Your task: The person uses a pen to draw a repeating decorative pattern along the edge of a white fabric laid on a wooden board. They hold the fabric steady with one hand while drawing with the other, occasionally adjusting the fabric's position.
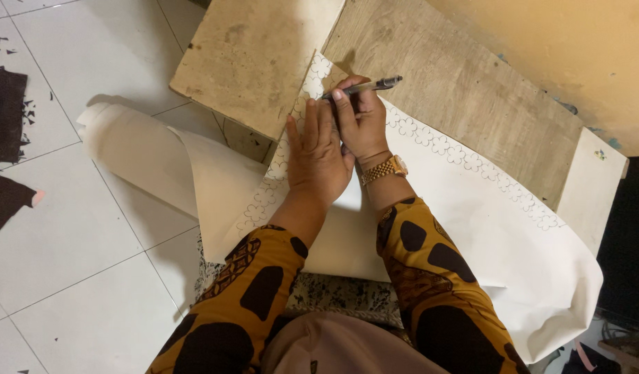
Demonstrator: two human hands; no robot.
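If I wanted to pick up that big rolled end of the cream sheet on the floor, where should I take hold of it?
Probably around the middle of the rolled end of the cream sheet, from the bare tiled floor side at the left. It lies as a long, soft tube there, while its right part runs under both hands and the wooden boards.

My left hand (316,158) flat, palm down, fingers stretched forward together, my right hand (361,118) just beyond it and touching, fingers curled in a pinching grip, both forearms angled inward, wrists close.
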